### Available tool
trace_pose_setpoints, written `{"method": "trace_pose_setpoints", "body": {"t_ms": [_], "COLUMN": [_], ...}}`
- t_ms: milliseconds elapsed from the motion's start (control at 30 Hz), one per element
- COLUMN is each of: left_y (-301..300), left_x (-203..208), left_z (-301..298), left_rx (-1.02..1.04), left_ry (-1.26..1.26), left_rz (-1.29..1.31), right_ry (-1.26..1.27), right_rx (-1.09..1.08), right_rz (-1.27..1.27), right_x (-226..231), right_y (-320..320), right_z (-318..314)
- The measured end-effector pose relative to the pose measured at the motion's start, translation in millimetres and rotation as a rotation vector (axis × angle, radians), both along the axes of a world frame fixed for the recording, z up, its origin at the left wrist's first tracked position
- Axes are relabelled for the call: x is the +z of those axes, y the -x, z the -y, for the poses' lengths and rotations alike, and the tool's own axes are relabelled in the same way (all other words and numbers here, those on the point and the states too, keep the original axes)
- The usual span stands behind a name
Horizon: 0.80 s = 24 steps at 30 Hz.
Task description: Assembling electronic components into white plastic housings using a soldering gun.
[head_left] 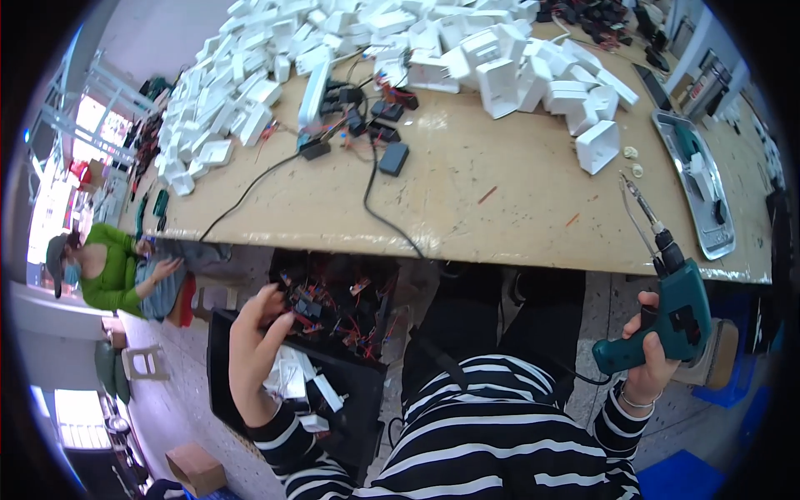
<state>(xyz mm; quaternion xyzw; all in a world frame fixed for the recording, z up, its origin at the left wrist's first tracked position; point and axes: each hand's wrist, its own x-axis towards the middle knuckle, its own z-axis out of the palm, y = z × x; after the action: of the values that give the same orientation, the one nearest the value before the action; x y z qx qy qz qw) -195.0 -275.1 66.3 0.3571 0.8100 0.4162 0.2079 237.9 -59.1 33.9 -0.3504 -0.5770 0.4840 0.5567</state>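
A green pistol-shaped soldering gun (685, 304) sits in my right hand (652, 367), fingers wrapped round its handle. Its thin metal tip and feed tube point up over the table's front edge. My left hand (257, 342) reaches over a black crate (385, 287), thumb and fingers apart, with nothing plainly held. Small black modules with red wires (337, 304) fill that crate, some close to my fingertips. Below my left hand, a black bin (354, 417) contains white plastic housings (293, 375).
White plastic housings (500, 83) are heaped across the table (500, 183). Black modules with cables (393, 158) lie nearer. A metal tray (717, 233) with tools stands at right, near a steel flask (707, 83). At left, a person in green (112, 267) is seated.
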Motion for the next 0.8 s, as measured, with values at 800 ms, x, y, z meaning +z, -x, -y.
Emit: {"method": "trace_pose_setpoints", "body": {"t_ms": [800], "left_y": [-72], "left_x": [-26], "left_z": [-351], "left_rx": [-0.415], "left_ry": [-0.307], "left_rz": [-0.723], "right_ry": [0.099], "right_rx": [-0.111], "right_rz": [-0.055], "right_x": [-23], "right_y": [-25], "right_z": [-23]}}
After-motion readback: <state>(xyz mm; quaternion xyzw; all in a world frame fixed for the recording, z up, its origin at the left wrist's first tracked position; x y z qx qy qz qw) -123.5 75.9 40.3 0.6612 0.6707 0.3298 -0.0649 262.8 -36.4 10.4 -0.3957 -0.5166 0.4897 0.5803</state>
